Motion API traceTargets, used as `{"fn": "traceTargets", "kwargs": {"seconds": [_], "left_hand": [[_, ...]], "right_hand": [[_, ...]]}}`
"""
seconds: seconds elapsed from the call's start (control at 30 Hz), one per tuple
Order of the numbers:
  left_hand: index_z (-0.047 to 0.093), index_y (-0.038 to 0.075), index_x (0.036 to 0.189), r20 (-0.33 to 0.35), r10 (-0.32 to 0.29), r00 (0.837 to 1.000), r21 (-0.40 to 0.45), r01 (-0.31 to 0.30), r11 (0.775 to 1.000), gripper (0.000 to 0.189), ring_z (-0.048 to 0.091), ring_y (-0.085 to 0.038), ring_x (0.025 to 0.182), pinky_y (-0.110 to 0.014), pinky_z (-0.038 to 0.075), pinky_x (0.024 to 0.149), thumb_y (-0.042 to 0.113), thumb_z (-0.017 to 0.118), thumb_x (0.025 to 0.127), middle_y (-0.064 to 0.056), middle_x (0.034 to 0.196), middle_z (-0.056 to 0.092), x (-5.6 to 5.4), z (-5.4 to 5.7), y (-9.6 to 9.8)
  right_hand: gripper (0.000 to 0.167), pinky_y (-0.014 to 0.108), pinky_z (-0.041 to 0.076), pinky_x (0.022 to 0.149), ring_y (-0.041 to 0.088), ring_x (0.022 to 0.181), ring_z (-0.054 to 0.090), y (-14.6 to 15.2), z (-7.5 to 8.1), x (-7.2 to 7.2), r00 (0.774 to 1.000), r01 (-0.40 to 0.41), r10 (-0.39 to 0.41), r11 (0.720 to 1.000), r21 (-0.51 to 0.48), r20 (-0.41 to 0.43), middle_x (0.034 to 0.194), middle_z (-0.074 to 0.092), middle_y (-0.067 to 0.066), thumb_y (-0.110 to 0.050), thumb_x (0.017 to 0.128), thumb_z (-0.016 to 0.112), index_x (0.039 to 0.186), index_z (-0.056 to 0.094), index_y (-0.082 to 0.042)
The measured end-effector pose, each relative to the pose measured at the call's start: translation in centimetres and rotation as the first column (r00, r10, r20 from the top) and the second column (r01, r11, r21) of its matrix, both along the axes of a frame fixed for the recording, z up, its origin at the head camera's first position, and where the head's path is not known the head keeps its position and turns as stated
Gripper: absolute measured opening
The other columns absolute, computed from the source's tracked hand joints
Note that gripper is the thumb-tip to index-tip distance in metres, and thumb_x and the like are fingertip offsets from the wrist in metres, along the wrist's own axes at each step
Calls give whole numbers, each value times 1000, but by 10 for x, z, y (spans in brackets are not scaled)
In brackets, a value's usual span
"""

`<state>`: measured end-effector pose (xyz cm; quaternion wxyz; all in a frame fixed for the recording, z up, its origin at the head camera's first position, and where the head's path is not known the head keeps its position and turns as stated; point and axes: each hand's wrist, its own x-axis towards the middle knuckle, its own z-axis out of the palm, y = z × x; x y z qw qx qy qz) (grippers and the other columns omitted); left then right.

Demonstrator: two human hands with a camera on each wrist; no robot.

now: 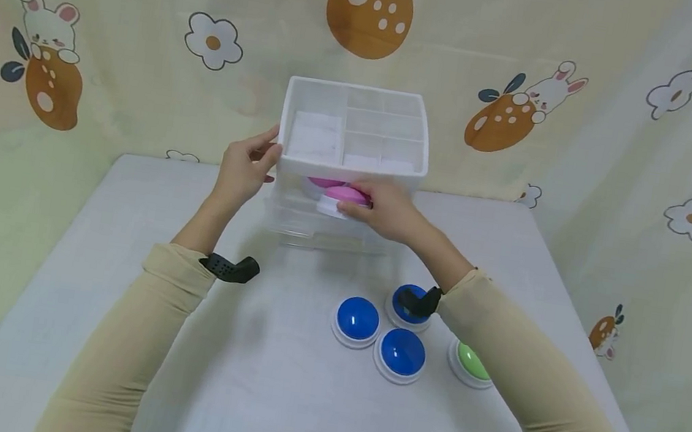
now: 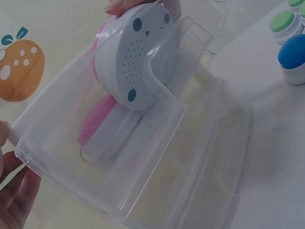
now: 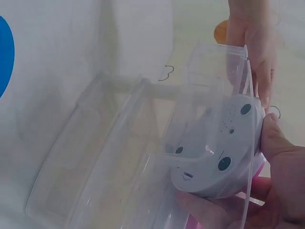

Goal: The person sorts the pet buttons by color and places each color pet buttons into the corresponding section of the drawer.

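Observation:
A white-topped organizer (image 1: 416, 181) with clear plastic drawers stands at the far middle of the table. My left hand (image 1: 245, 166) grips its left side, thumb and fingers at the corner of the pulled-out upper drawer (image 2: 62, 183). My right hand (image 1: 390, 210) holds a pink-topped round button (image 1: 346, 195) by its edge at that drawer. In the left wrist view the button is tilted, its white underside (image 2: 131, 62) with dark round pads showing through the clear wall. Another pink button (image 2: 97, 117) lies in the drawer behind it.
Several blue buttons (image 1: 403, 352) with white bases stand on the white table (image 1: 269, 382), near my right forearm. A green button (image 1: 473, 362) is partly hidden by the right sleeve. More green buttons (image 2: 282, 21) show in the left wrist view. A patterned curtain (image 1: 138, 91) hangs behind.

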<state>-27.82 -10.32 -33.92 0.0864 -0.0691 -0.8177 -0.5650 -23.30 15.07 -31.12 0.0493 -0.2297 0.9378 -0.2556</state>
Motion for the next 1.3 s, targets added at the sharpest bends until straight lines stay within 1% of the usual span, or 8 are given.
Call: {"fn": "traceTargets", "kwargs": {"seconds": [0.2,0.4,0.6,0.77,0.9,1.03,1.17,1.3], "left_hand": [[49,25,139,0,1,1000,13,-1,1000,44,61,-22,106,-22,59,66,25,57,96,-12,118,64,2,-1,2],[49,24,138,-23,-6,1000,18,6,1000,43,62,-22,106,-22,59,66,25,56,96,-14,117,65,3,0,5],[49,23,139,-32,3,999,14,-3,1000,43,62,-23,106,-23,59,67,26,56,96,-14,116,65,2,0,6],[49,22,139,-29,14,999,31,-13,999,43,62,-22,104,-24,59,67,24,56,96,-15,116,64,3,-1,7],[49,23,139,-21,17,1000,40,-17,999,43,61,-21,103,-24,59,68,25,55,96,-14,117,64,3,-4,7],[49,23,138,-23,18,1000,43,-17,999,43,61,-20,103,-22,59,68,27,55,96,-12,119,64,2,-5,6],[50,22,138,-35,27,999,46,-25,999,42,61,-19,101,-21,59,67,26,55,97,-12,119,64,3,-4,6],[50,22,138,-43,30,999,55,-28,998,41,61,-19,100,-21,58,65,25,54,97,-12,117,64,4,-6,8]], "right_hand": [[48,30,46,74,24,92,52,-2,-3,6,999,47,-47,999,-14,28,105,60,9,-33,91,63,133,54,-10],[52,35,47,85,25,96,55,-11,0,15,989,133,-125,985,113,-75,110,64,9,-39,86,66,128,57,-9],[44,34,47,81,25,91,54,-18,8,18,981,170,-148,968,187,-125,102,65,9,-35,84,70,116,63,-7],[52,42,42,108,31,123,50,-16,18,17,998,63,-63,946,319,-12,137,52,16,-23,96,56,141,42,-3],[58,47,33,114,31,131,43,-8,18,18,997,41,-56,957,286,46,148,41,14,-15,96,55,149,31,-9],[55,43,38,111,28,121,49,-7,14,18,997,83,-80,960,268,-24,137,53,11,-17,92,61,144,43,-12],[40,37,47,100,25,104,54,-13,15,16,993,89,-63,959,268,-103,116,63,8,-21,89,66,127,58,-10],[38,34,48,83,24,92,53,-16,15,16,989,137,-122,968,208,-82,102,63,9,-32,87,68,113,58,-7]]}}
